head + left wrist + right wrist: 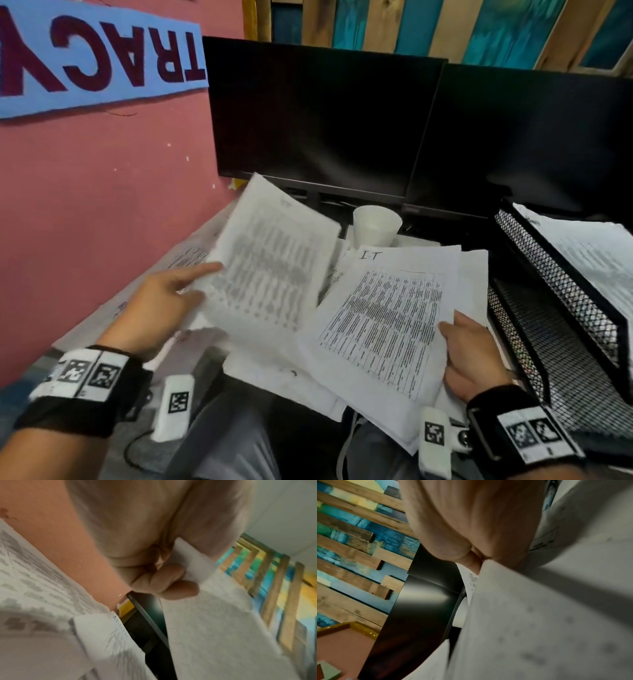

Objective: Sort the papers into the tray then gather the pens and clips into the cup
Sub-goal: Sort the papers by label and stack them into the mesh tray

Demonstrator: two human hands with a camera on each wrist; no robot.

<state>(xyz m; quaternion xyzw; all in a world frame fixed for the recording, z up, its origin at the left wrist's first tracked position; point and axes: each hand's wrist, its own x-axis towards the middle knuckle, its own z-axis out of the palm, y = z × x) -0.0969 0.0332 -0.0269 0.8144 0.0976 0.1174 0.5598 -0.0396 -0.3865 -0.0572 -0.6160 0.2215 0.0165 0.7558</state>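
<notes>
Two printed sheets are lifted: the left hand (156,305) pinches one blurred sheet (270,260), and the right hand (474,356) grips the table sheet headed "I-T" (387,315) by its right edge, beside the mesh tray (561,308). The white cup (376,224) stands under the monitors (322,116). The wall banner (96,58) reads "TRAC", mirrored.

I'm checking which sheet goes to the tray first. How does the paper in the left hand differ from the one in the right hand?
The left-hand paper is lifted and tilted up toward the monitors; the right-hand paper lies lower on the pile. The left-hand paper's print looks blurred; the right-hand paper shows a sharp table headed "I-T". Both are white printed sheets, pinched by the left hand and right hand.
</notes>
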